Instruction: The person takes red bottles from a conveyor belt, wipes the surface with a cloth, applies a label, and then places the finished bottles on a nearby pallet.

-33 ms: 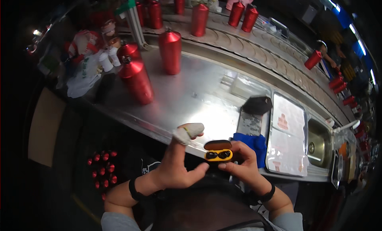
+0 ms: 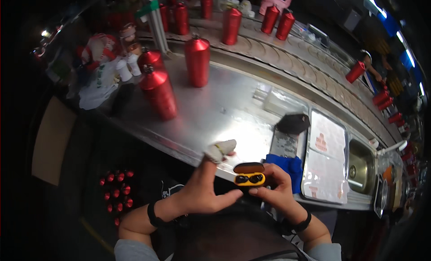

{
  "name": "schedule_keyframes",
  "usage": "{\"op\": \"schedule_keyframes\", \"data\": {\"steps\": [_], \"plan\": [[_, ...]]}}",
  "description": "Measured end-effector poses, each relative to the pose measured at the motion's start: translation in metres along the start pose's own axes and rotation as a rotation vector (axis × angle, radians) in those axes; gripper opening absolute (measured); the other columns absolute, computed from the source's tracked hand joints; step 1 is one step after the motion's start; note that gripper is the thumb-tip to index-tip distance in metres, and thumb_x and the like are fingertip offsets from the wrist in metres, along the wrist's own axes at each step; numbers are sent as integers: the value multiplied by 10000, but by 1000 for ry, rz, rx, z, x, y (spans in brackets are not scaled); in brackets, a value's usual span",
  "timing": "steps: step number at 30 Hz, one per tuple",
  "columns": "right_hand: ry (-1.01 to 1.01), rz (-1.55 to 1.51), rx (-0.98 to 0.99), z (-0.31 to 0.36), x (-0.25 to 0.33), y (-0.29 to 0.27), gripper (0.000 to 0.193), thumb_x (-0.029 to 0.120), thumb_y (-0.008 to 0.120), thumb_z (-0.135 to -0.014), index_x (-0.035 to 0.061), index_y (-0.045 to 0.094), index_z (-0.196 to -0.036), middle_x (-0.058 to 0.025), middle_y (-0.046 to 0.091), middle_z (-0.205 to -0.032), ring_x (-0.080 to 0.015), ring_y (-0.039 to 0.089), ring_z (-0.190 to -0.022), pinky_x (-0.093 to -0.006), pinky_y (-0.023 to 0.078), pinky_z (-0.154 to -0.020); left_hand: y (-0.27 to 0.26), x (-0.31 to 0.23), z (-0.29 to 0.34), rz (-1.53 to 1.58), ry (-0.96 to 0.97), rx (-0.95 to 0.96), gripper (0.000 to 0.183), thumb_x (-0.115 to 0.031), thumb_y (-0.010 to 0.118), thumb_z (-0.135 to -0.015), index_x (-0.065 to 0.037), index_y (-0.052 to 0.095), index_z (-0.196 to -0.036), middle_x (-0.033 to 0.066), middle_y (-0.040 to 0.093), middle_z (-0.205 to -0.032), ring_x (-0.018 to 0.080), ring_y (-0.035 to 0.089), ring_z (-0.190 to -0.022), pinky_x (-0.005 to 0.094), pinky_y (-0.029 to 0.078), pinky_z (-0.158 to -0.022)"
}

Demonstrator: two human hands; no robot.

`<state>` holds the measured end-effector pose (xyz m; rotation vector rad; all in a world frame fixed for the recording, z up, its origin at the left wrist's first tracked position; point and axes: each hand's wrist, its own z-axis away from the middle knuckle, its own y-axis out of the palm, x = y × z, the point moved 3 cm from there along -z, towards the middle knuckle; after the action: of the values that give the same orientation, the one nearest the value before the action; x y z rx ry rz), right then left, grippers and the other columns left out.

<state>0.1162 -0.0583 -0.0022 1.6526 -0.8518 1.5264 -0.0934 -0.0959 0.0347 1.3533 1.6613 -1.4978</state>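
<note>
My right hand (image 2: 279, 188) grips a small black and yellow earbud case (image 2: 249, 179) by its right side. The lid is up, and two black earbuds (image 2: 256, 178) sit inside. Left of the case is my left hand (image 2: 204, 189), its thumb stretched toward the case and apart from the fingers. A whitish wrap with a yellow band covers at least one of its fingers (image 2: 220, 150). I see nothing held in that hand. Both wrists wear black bands. Below the case lies dark clothing.
Tall red metal bottles (image 2: 158, 94) stand on the steel counter (image 2: 211, 108) and along the conveyor (image 2: 287, 61) behind it. Rightward are a blue cloth (image 2: 287, 169), a paper-lined tray (image 2: 325, 157) and a sink (image 2: 360, 164). Several red bottles (image 2: 117, 190) stand low at left. A co-worker's hand (image 2: 377, 77) is far right.
The case and my hands sit slightly lower and to the right in the picture. The view has shifted a little; my right hand keeps its hold on the case.
</note>
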Motion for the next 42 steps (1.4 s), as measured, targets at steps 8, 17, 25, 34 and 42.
{"op": "schedule_keyframes", "data": {"steps": [8,17,25,34,42], "plan": [[54,47,-24,-6,-4,12,315,44,826,-738,15,621,-976,-16,632,-927,-67,597,-803,-216,472,-698,11,20,10,243,-15,24,745,38,673,-855,-5,262,-1474,110,546,-1291,164,580,-1156,320,451,-1001],[219,191,-65,-20,9,-10,633,214,826,-702,25,571,-1249,-95,679,-1018,-77,600,-727,-210,476,-622,-148,83,16,530,-113,-684,593,88,672,-808,-27,390,-1316,102,568,-1151,170,584,-1064,312,505,-905],[258,97,-309,-19,2,-43,323,146,691,-833,-8,593,-1100,-90,666,-873,-72,557,-583,-176,404,-441,-420,321,79,-563,-589,-1394,697,-73,788,-685,86,393,-1237,172,660,-865,223,655,-642,316,528,-562],[312,169,-428,-13,4,-40,269,128,670,-841,-13,603,-1061,-93,671,-858,-75,604,-689,-179,420,-498,-442,347,47,-856,-820,-1134,713,-318,770,-786,63,428,-1283,316,634,-1108,472,607,-1072,468,477,-934],[361,103,-399,-25,-8,-48,257,61,675,-847,-35,612,-1077,-72,649,-908,-125,631,-860,-248,491,-797,-334,274,32,-970,-854,-722,856,-429,836,-672,42,442,-1269,301,614,-1131,447,598,-1078,479,494,-913]]}}
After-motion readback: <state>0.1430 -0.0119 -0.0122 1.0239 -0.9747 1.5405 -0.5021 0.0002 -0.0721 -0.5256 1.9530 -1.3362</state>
